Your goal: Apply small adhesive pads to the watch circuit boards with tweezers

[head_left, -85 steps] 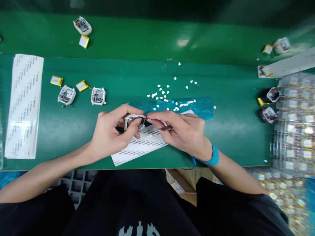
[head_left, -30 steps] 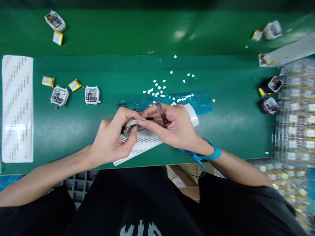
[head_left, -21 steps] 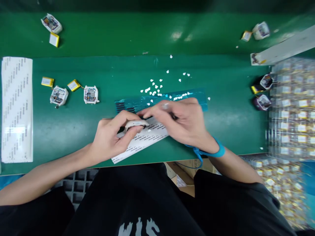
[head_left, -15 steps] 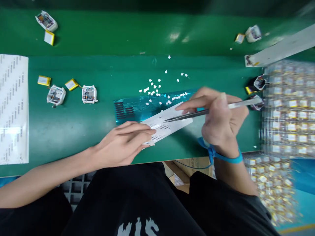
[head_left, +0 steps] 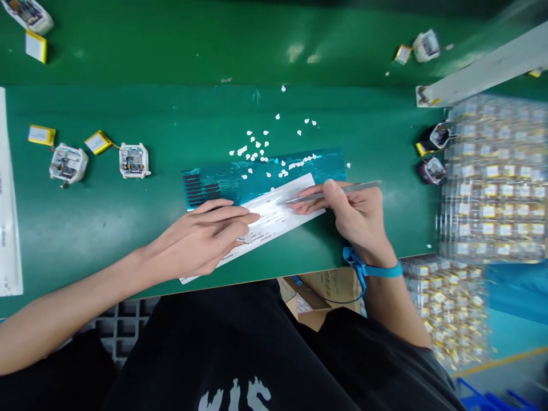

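Observation:
A white printed strip of backing paper [head_left: 295,197] lies slanted on the green table, partly over a blue film strip [head_left: 334,160]. My left hand [head_left: 209,237] rests on the paper's left part, its fingers closed on it. A small pale bit shows by the left thumb, too small to name. My right hand [head_left: 355,211] grips metal tweezers [head_left: 363,186] between thumb and fingers. The tweezer tips touch or hover just over the paper; I cannot tell which. Several small white round stickers with tabs [head_left: 256,155] are scattered on and behind the blue film.
White device housings [head_left: 134,160] with yellow-edged batteries [head_left: 97,142] lie at left, more at the back. Dark housings [head_left: 432,170] stand at right beside stacked clear trays [head_left: 492,188] of parts. A white bar [head_left: 483,71] crosses the back right. A white sheet [head_left: 8,228] lies far left.
My right hand has turned and lowered onto the paper, the tweezers now lying flatter. More of the paper shows below my left hand. The whole view has shifted a little.

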`<state>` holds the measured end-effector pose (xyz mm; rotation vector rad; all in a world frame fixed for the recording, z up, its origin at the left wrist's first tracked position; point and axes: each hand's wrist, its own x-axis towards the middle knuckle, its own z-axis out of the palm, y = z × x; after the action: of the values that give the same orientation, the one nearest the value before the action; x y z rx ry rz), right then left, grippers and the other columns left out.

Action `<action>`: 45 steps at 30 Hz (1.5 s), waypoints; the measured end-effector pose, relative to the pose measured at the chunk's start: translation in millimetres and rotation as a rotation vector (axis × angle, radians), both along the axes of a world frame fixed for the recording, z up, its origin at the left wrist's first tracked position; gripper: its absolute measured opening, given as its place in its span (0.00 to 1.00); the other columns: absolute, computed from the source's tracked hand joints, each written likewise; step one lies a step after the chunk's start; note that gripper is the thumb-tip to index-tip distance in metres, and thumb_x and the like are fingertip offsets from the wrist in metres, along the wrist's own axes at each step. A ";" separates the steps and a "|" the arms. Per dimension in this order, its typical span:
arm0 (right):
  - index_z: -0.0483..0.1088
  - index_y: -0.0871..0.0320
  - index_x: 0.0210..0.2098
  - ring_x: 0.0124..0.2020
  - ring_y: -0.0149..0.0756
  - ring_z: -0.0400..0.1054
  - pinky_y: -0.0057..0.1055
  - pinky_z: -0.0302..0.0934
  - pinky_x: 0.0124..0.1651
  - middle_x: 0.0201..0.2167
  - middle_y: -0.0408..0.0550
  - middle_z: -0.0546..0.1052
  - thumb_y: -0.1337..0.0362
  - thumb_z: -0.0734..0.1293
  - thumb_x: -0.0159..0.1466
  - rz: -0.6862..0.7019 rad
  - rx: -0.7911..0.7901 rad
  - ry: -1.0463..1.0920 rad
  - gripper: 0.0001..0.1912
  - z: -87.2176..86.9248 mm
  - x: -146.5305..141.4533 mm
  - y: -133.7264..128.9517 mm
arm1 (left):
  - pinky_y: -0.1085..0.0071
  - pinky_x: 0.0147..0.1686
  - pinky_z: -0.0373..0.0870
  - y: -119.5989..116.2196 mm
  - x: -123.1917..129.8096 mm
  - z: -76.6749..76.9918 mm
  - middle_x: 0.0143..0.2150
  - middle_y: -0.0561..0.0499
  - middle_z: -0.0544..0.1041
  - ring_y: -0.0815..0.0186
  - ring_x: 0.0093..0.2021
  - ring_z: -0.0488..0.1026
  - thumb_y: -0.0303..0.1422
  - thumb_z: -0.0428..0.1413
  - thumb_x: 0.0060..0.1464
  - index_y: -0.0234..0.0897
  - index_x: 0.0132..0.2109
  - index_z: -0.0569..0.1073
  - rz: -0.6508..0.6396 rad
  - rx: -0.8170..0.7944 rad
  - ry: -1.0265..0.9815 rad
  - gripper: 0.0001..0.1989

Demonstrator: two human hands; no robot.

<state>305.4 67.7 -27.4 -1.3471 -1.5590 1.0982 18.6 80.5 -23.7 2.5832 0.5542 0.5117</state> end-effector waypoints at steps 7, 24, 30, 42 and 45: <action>0.81 0.56 0.32 0.25 0.39 0.78 0.34 0.75 0.30 0.27 0.52 0.82 0.55 0.66 0.69 0.118 -0.044 0.122 0.16 -4.0 12.4 5.4 | 0.53 0.58 0.73 1.6 3.0 -0.5 0.56 0.38 0.78 0.54 0.58 0.74 0.25 0.49 0.68 0.29 0.57 0.70 -0.013 -0.008 0.020 0.14; 0.76 0.54 0.38 0.29 0.38 0.80 0.34 0.77 0.31 0.32 0.44 0.83 0.62 0.64 0.71 -0.036 0.166 0.239 0.09 34.4 -83.6 0.0 | 0.69 0.33 0.85 -2.2 -3.5 28.2 0.40 0.49 0.84 0.59 0.36 0.85 0.27 0.59 0.61 0.37 0.56 0.75 0.434 -0.904 -0.503 0.17; 0.76 0.52 0.38 0.30 0.36 0.80 0.34 0.77 0.32 0.31 0.41 0.82 0.62 0.62 0.73 -0.040 0.148 0.176 0.11 28.5 -91.0 -1.3 | 0.67 0.37 0.86 -5.2 -3.0 25.0 0.43 0.47 0.85 0.56 0.41 0.84 0.24 0.61 0.59 0.37 0.60 0.73 0.444 -0.991 -0.530 0.22; 0.80 0.53 0.37 0.27 0.31 0.79 0.26 0.74 0.28 0.31 0.40 0.82 0.68 0.65 0.71 -0.051 0.231 0.242 0.11 24.1 -94.8 -0.8 | 0.76 0.31 0.83 -9.3 2.9 28.1 0.38 0.48 0.85 0.58 0.37 0.85 0.22 0.62 0.55 0.33 0.57 0.76 0.514 -1.097 -0.636 0.21; 0.80 0.51 0.38 0.27 0.31 0.79 0.26 0.74 0.28 0.31 0.39 0.82 0.67 0.65 0.70 -0.056 0.264 0.216 0.11 24.7 -95.5 -1.3 | 0.75 0.33 0.84 -10.3 4.1 28.6 0.40 0.49 0.85 0.59 0.37 0.85 0.21 0.62 0.54 0.34 0.55 0.78 0.535 -1.097 -0.673 0.21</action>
<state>209.9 66.5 -2.7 -1.0520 -1.4413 0.9330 22.7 70.2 4.8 1.1266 0.9246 0.8729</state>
